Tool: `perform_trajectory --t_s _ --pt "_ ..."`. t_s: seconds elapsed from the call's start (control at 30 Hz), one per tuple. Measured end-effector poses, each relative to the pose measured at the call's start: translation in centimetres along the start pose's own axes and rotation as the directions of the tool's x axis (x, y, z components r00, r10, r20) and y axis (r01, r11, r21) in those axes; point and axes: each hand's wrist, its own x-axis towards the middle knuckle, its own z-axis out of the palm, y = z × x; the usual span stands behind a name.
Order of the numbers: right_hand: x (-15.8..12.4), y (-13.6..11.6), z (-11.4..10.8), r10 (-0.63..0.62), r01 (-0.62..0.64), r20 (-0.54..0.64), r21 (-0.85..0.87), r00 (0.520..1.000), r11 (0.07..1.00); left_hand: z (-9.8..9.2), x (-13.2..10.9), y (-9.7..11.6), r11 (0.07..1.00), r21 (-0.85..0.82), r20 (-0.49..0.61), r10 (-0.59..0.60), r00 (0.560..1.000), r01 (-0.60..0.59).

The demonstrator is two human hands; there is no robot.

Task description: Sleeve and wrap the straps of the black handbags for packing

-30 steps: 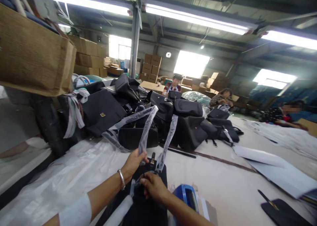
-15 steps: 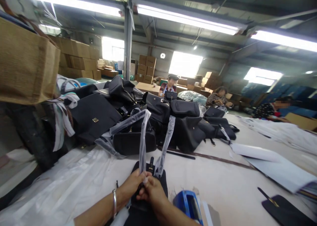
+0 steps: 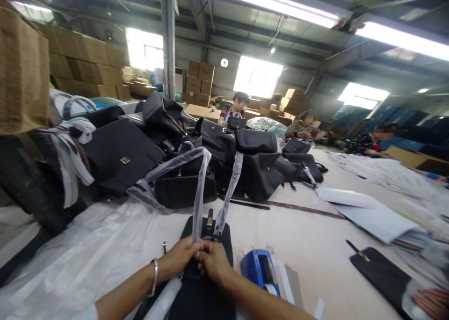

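A black bag (image 3: 206,294) lies in front of me, with a gold buckle on its flap. Two straps wrapped in clear plastic (image 3: 200,189) rise from it toward the pile behind. My left hand (image 3: 180,260) wears a silver bangle and pinches the lower end of the left strap. Right beside it, my right hand (image 3: 214,263) has its fingers curled closed at the same spot, meeting the left fingertips. Its fingers cover whatever small part they grip. Close to my right forearm stands a blue tape dispenser (image 3: 257,271).
Several black bags (image 3: 217,140) are heaped across the table. White sheeting (image 3: 94,250) covers the left side. At right lie a black bag flap piece (image 3: 380,273) and papers (image 3: 379,217); another person's hand (image 3: 430,303) shows at the edge. Several people sit farther back.
The view has shifted, so the scene sits farther left and higher. Both hands stay together at the strap. Another person's hand has appeared at lower right.
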Motion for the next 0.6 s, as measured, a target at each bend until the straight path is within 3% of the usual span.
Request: perform_trajectory --t_s 0.1,0.2,0.33,0.4,0.6 --pt "-0.4 0.1 -0.1 0.046 -0.045 0.030 -0.051 0.998 0.998 -0.4 -0.5 -0.3 0.996 0.087 0.096 0.012 0.995 -0.020" --pt "-0.8 -0.5 -2.7 0.067 -0.063 0.028 -0.121 0.997 0.991 -0.9 -0.8 -0.3 0.983 0.175 0.135 0.023 0.991 -0.046" --pt "0.1 -2.0 -7.7 -0.026 -0.022 -0.226 -0.209 0.974 0.978 -0.9 -1.1 -0.5 0.951 0.308 0.088 0.011 0.996 -0.038" --pt "1.2 -2.3 -9.0 -0.016 -0.060 -0.314 -0.231 0.949 0.971 -0.5 -1.2 -0.3 0.925 0.380 0.070 -0.005 0.998 -0.022" --pt "3.4 -1.4 -7.0 0.098 -0.155 -0.267 -0.203 0.959 0.967 0.1 -1.6 1.1 0.843 0.538 0.053 -0.040 0.998 0.005"
